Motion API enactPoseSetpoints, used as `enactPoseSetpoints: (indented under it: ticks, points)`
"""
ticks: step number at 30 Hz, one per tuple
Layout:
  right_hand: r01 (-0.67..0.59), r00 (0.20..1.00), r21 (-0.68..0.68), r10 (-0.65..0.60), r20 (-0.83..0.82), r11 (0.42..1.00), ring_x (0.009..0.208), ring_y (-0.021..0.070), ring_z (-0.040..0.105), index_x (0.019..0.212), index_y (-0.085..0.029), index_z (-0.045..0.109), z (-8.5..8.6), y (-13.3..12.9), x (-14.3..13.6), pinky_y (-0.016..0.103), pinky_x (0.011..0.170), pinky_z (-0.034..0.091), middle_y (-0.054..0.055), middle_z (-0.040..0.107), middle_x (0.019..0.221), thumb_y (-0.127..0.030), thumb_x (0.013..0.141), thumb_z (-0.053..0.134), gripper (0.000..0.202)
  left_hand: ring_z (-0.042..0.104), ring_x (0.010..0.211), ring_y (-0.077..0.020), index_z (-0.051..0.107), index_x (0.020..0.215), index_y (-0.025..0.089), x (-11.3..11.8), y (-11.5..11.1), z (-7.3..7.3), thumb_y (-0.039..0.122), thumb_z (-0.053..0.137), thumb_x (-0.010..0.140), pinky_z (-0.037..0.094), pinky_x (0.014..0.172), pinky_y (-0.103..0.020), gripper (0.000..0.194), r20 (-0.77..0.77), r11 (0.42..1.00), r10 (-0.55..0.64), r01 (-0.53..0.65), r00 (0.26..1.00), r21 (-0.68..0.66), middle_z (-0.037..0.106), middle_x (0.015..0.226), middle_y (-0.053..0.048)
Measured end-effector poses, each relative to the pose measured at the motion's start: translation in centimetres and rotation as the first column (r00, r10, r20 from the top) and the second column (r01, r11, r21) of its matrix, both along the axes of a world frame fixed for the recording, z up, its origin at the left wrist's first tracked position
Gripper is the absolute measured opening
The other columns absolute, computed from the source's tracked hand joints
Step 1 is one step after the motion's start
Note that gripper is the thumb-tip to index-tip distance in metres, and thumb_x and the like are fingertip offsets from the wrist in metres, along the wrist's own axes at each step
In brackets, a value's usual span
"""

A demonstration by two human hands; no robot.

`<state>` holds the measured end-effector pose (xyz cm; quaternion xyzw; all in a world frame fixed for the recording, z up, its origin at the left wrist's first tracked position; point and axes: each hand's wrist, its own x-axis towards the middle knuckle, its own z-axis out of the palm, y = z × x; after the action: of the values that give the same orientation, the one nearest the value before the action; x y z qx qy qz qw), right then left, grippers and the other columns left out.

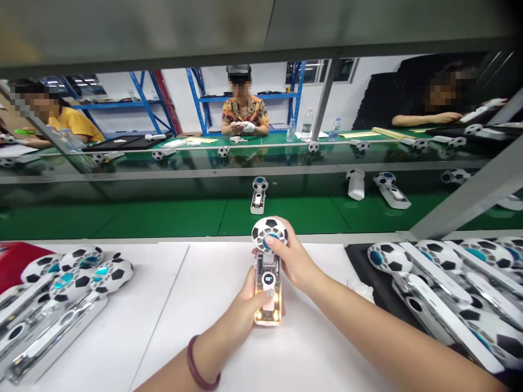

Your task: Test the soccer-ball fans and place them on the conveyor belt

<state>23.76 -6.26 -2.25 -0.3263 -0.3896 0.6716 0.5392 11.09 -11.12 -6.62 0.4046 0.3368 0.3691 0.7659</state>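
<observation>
Fans point(77, 269) piled left, more fans point(445, 283) right on black mat | belt point(163, 218) beyond carries loose units | handheld fan point(268, 272) mid-table, lit, tiny display unreadable | left hand point(241, 310) fingers wrapped on handle | right hand point(292, 261) pinching soccer-ball head

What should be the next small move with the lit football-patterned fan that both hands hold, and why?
Probably lay the handheld fan on the green conveyor belt just ahead. The left hand grips its glowing handle, the right hand touches the football head, and the display is lit, so it seems to work. Another fan already lies on that belt.
</observation>
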Motion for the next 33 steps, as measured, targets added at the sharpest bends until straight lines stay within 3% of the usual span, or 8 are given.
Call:
enactPoseSetpoints:
  ticks: [7, 14, 27, 33]
  points:
    - [-0.019, 1.0, -0.005, 0.019, -0.02, 1.0, 0.073, 0.0147, 0.063, 0.108, -0.027, 0.041, 0.3, -0.2, 0.2, 0.033, 0.075, 0.052, -0.002, 0.061, 0.089, -0.034, 0.062, 0.076, 0.058, 0.059, 0.068, -0.0182, 0.031, 0.116, 0.022, -0.1, -0.2, 0.6, 0.042, 0.064, 0.074, 0.045, 0.061, -0.03, 0.057, -0.041, 0.999, -0.011, 0.01, 0.999, -0.031, 0.058, 0.083, -0.004]
    - [-0.028, 1.0, -0.004, 0.028, -0.01, 1.0, 0.069, 0.0162, 0.063, 0.107, -0.026, 0.04, -0.5, 0.0, 0.2, 0.03, 0.063, 0.051, -0.001, 0.061, 0.087, -0.037, 0.064, 0.075, 0.056, 0.061, 0.066, -0.0192, 0.032, 0.111, 0.021, -0.1, -0.3, 0.0, 0.05, 0.065, 0.07, 0.046, 0.063, -0.033, 0.061, -0.058, 1.0, -0.012, 0.011, 0.998, -0.024, 0.057, 0.081, -0.003]
    - [-0.05, 0.998, 0.02, 0.049, 0.048, 0.999, 0.077, 0.0166, 0.063, 0.11, -0.028, 0.041, -0.3, -0.4, 0.6, 0.031, 0.069, 0.051, 0.0, 0.059, 0.093, -0.037, 0.069, 0.071, 0.052, 0.06, 0.07, -0.0177, 0.032, 0.111, 0.02, -0.3, -0.4, -0.1, 0.046, 0.06, 0.077, 0.046, 0.062, -0.03, 0.051, -0.067, 0.998, -0.053, 0.054, 0.996, 0.026, 0.056, 0.086, -0.004]
    - [-0.102, 0.994, 0.045, 0.1, 0.046, 0.994, 0.079, 0.0173, 0.064, 0.114, -0.03, 0.038, -0.9, -0.2, 1.0, 0.033, 0.072, 0.051, -0.001, 0.059, 0.095, -0.036, 0.072, 0.068, 0.052, 0.06, 0.076, -0.0197, 0.027, 0.117, 0.021, -0.6, -0.3, -0.3, 0.042, 0.066, 0.072, 0.045, 0.067, -0.034, 0.063, -0.061, 0.994, -0.1, 0.102, 0.993, 0.043, 0.054, 0.091, -0.006]
